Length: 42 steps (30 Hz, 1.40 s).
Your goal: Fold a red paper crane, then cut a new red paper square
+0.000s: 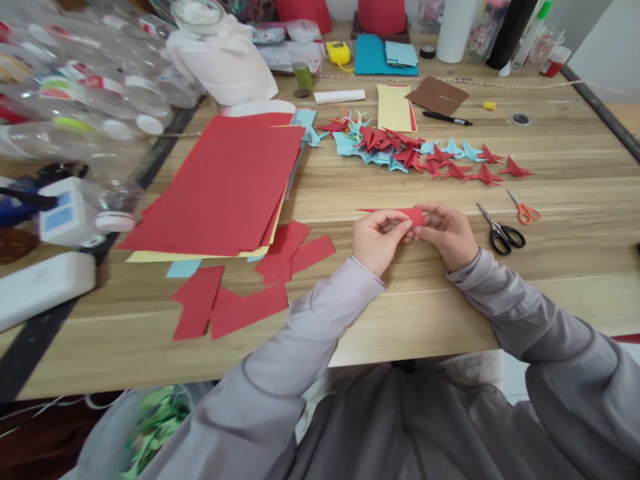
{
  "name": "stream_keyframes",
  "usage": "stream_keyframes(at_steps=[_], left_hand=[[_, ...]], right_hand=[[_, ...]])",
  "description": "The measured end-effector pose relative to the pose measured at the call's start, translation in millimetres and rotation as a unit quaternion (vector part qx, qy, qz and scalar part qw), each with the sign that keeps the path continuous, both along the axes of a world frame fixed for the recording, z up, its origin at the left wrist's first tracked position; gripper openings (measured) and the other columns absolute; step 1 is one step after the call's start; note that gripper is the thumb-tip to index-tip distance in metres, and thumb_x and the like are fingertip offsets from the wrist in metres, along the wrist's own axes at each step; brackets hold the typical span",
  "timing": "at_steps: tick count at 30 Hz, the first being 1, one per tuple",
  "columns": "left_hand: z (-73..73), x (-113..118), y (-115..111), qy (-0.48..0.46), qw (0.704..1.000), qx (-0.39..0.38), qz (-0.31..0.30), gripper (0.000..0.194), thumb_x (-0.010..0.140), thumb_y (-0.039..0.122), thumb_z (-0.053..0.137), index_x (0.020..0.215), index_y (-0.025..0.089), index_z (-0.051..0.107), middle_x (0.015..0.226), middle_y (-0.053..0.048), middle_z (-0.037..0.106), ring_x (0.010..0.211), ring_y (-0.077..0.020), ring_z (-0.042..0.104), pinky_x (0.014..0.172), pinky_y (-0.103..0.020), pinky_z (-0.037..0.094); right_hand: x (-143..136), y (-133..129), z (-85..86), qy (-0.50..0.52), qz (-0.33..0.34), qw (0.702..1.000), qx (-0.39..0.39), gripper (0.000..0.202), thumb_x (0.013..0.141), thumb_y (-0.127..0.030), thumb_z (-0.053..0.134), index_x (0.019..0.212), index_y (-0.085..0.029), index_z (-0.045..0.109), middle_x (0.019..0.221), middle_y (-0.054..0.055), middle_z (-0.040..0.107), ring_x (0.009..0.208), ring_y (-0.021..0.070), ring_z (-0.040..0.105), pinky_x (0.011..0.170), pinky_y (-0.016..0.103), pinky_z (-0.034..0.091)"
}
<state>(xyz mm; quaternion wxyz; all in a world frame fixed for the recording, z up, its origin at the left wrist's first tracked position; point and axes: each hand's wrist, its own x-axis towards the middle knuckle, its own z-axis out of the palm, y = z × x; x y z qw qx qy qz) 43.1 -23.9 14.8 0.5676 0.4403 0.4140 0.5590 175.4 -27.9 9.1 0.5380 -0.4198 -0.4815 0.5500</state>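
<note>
A small folded piece of red paper [415, 215] is pinched between both hands above the wooden table, with a thin pointed end sticking out to the left. My left hand [379, 239] grips it from the left, thumb and fingers pressed together. From the right, my right hand [447, 233] holds the paper's other end, fingers closed on it. Beyond the hands lie folded red paper cranes [487, 175] and light blue ones [470, 151] in rows. Cut red paper pieces [250, 310] lie on the table to the left.
Large red sheets [225, 180] are stacked at the left. Black scissors [500, 230] and orange scissors [525, 210] lie right of my hands. Plastic bottles [115, 93] crowd the far left. A black pen [447, 119] and yellow paper [393, 107] lie farther back.
</note>
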Motion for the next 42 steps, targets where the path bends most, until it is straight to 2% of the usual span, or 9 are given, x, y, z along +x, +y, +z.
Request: stream_keyframes(at_steps=[9, 16, 22, 25, 28, 30, 35, 38, 42], left_hand=[[-0.2, -0.4, -0.1, -0.002, 1.0, -0.006, 0.001, 0.017, 0.058, 0.022, 0.076, 0.067, 0.015, 0.064, 0.057, 0.0, 0.065, 0.053, -0.0127, 0.062, 0.057, -0.027, 0.054], [-1.5, -1.8, 1.8, -0.013, 1.0, 0.017, 0.013, 0.02, 0.053, 0.018, 0.078, 0.066, 0.014, 0.063, 0.054, 0.001, 0.063, 0.049, -0.0104, 0.06, 0.05, -0.023, 0.051], [-0.2, -4.9, 1.9, -0.034, 0.999, 0.0, -0.021, 0.025, 0.052, 0.023, 0.08, 0.065, 0.013, 0.061, 0.053, 0.001, 0.062, 0.046, -0.0099, 0.058, 0.048, -0.022, 0.049], [1.9, -6.4, 1.0, -0.035, 0.998, -0.014, -0.045, 0.04, 0.054, 0.025, 0.08, 0.089, 0.015, 0.064, 0.058, 0.002, 0.064, 0.051, -0.0113, 0.061, 0.05, -0.023, 0.05], [3.1, -8.1, 1.8, -0.037, 0.997, -0.024, -0.064, 0.07, 0.058, 0.027, 0.078, 0.123, 0.021, 0.052, 0.07, 0.001, 0.067, 0.061, -0.0142, 0.066, 0.055, -0.025, 0.052], [2.5, -9.5, 4.1, -0.042, 0.998, -0.025, -0.047, 0.073, 0.062, 0.028, 0.077, 0.129, 0.025, 0.046, 0.079, 0.0, 0.068, 0.067, -0.0155, 0.067, 0.058, -0.026, 0.054], [-1.6, -13.5, 11.9, -0.065, 0.997, -0.032, 0.01, 0.04, 0.059, 0.023, 0.075, 0.098, 0.02, 0.066, 0.097, -0.004, 0.067, 0.078, -0.0159, 0.065, 0.063, -0.028, 0.055], [-3.1, -13.1, 12.7, -0.042, 0.998, -0.034, -0.005, 0.021, 0.056, 0.02, 0.075, 0.076, 0.014, 0.069, 0.077, -0.004, 0.069, 0.067, -0.013, 0.063, 0.059, -0.026, 0.053], [-4.2, -8.1, 8.5, -0.019, 0.999, -0.026, -0.017, 0.019, 0.054, 0.022, 0.078, 0.068, 0.013, 0.07, 0.059, -0.002, 0.066, 0.052, -0.0098, 0.059, 0.053, -0.024, 0.05]], right_hand=[[-0.9, 0.3, 0.2, 0.029, -0.021, 0.999, -0.035, 0.037, 0.059, -0.035, 0.079, 0.086, -0.016, 0.061, 0.061, -0.001, 0.066, 0.054, 0.0112, 0.061, 0.055, 0.025, 0.049], [-1.3, -0.6, 2.8, -0.038, -0.011, 0.999, -0.014, 0.034, 0.062, -0.046, 0.076, 0.063, -0.015, 0.061, 0.057, 0.0, 0.065, 0.051, 0.009, 0.057, 0.052, 0.023, 0.048], [-2.6, -3.1, 7.7, -0.052, 0.001, 0.998, 0.019, 0.034, 0.063, -0.047, 0.075, 0.059, -0.016, 0.06, 0.054, -0.001, 0.062, 0.049, 0.009, 0.055, 0.051, 0.023, 0.046], [-2.8, -3.3, 8.5, -0.027, -0.019, 0.999, 0.014, 0.032, 0.063, -0.044, 0.076, 0.058, -0.017, 0.06, 0.052, -0.002, 0.06, 0.047, 0.0086, 0.053, 0.05, 0.023, 0.044], [-0.7, -1.0, 7.8, 0.014, -0.05, 0.999, -0.009, 0.029, 0.062, -0.039, 0.077, 0.057, -0.016, 0.06, 0.052, -0.002, 0.06, 0.045, 0.0078, 0.052, 0.047, 0.022, 0.042], [1.3, 1.1, 8.1, 0.047, -0.063, 0.996, -0.032, 0.027, 0.061, -0.035, 0.076, 0.055, -0.016, 0.058, 0.05, -0.002, 0.059, 0.044, 0.0072, 0.05, 0.046, 0.021, 0.039], [4.6, 3.5, 12.7, 0.118, -0.066, 0.986, -0.094, 0.024, 0.057, -0.025, 0.074, 0.049, -0.016, 0.053, 0.046, -0.002, 0.056, 0.042, 0.0069, 0.048, 0.043, 0.02, 0.036], [5.7, 4.6, 15.1, 0.127, -0.068, 0.984, -0.101, 0.026, 0.059, -0.026, 0.073, 0.05, -0.016, 0.052, 0.047, -0.002, 0.055, 0.042, 0.0069, 0.047, 0.042, 0.02, 0.037], [6.5, 7.3, 15.1, 0.11, -0.11, 0.985, -0.071, 0.033, 0.066, -0.041, 0.072, 0.054, -0.017, 0.052, 0.05, -0.002, 0.054, 0.042, 0.0073, 0.047, 0.042, 0.021, 0.038]])
